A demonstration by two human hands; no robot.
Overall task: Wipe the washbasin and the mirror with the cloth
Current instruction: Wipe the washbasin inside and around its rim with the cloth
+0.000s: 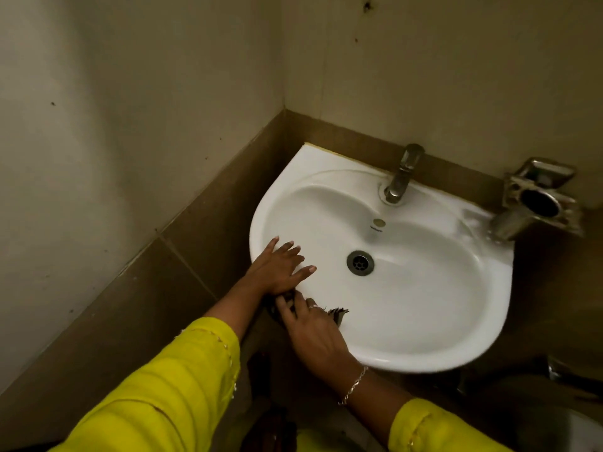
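Observation:
A white washbasin [424,288] hangs in the corner, with a metal tap [403,174] at its back and a drain [360,262] in the bowl. My left hand [279,267] lies flat on the basin's near-left rim, fingers spread, holding nothing. My right hand [315,334] presses a dark cloth [337,313] against the front-left rim; most of the cloth is hidden under the hand, only a frayed edge shows. No mirror is in view.
A metal soap and tumbler holder [538,197] is fixed to the wall at the basin's right. Brown tiles [195,239] run along both walls below pale plaster. A metal fitting [561,373] shows in the dark lower right.

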